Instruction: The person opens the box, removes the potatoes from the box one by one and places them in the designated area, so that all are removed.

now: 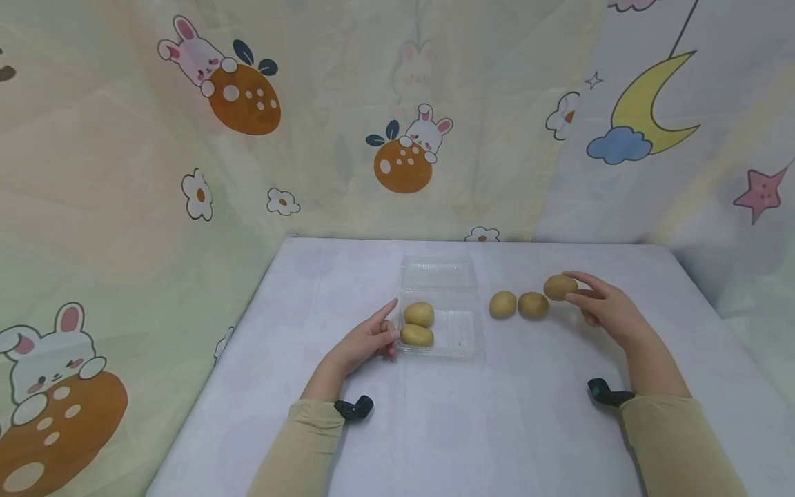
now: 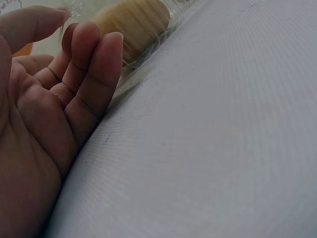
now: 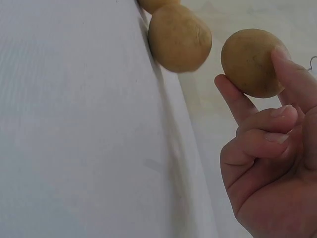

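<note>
A clear plastic clamshell box (image 1: 456, 335) lies with its lid (image 1: 437, 274) folded back. Inside its left half are two potatoes, the rear potato (image 1: 419, 314) and the front potato (image 1: 417, 336). My left hand (image 1: 368, 339) is at the box's left side, thumb and curled fingers pinching its rim; the index finger points forward along the edge. Between thumb and fingertips, my right hand (image 1: 605, 307) holds a potato (image 3: 252, 63), apparently raised off the table. To the left of it, two more potatoes, one potato (image 1: 533, 305) and another potato (image 1: 502, 304), rest side by side on the cloth.
A white cloth covers the table (image 1: 484, 428). Behind it and at the sides hangs a printed curtain (image 1: 323, 103) with rabbits, flowers and a moon. Each wrist carries a small black camera, the left camera (image 1: 354, 408) and the right camera (image 1: 609, 393).
</note>
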A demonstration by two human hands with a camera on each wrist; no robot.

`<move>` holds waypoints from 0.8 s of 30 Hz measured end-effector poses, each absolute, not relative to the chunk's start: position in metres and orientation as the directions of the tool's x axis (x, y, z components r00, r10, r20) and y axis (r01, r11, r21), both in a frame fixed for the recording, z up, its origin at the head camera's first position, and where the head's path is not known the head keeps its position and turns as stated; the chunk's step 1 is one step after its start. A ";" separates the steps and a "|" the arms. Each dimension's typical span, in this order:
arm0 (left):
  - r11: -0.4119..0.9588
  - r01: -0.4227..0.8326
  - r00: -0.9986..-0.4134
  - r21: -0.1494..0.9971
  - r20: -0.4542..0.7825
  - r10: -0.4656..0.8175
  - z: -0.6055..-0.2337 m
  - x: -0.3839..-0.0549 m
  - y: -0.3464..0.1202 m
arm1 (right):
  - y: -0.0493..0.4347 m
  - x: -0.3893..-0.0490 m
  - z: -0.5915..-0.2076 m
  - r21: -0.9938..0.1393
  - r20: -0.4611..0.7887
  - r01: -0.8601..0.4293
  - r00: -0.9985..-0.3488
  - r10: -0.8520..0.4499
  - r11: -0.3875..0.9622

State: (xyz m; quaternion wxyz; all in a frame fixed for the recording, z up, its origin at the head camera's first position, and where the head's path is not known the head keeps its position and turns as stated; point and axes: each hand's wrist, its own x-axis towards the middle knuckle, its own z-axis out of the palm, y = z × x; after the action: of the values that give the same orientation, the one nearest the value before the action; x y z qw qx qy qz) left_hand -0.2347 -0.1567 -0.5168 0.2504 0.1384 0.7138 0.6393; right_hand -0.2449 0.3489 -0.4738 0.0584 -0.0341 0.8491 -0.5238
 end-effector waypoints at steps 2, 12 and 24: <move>0.147 -0.120 -0.837 0.982 -0.180 0.516 -0.517 -0.235 -0.157 | 0.353 -0.245 -0.477 -0.896 -0.060 0.013 -0.994 -0.093 0.444; 0.165 -0.119 -0.839 0.979 -0.188 0.510 -0.517 -0.235 -0.157 | 0.365 -0.246 -0.497 -0.859 -0.108 0.061 -0.992 -0.063 0.509; 0.180 -0.109 -0.843 0.977 -0.187 0.504 -0.515 -0.235 -0.156 | 0.365 -0.242 -0.499 -0.819 -0.145 0.078 -0.987 -0.074 0.569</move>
State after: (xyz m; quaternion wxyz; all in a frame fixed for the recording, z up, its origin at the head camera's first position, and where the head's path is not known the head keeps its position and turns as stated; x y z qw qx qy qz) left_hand -0.2351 -0.1561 -0.5147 0.2451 0.1356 0.7281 0.6256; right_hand -0.2420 0.3651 -0.4994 0.0815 0.0012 0.8820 -0.4642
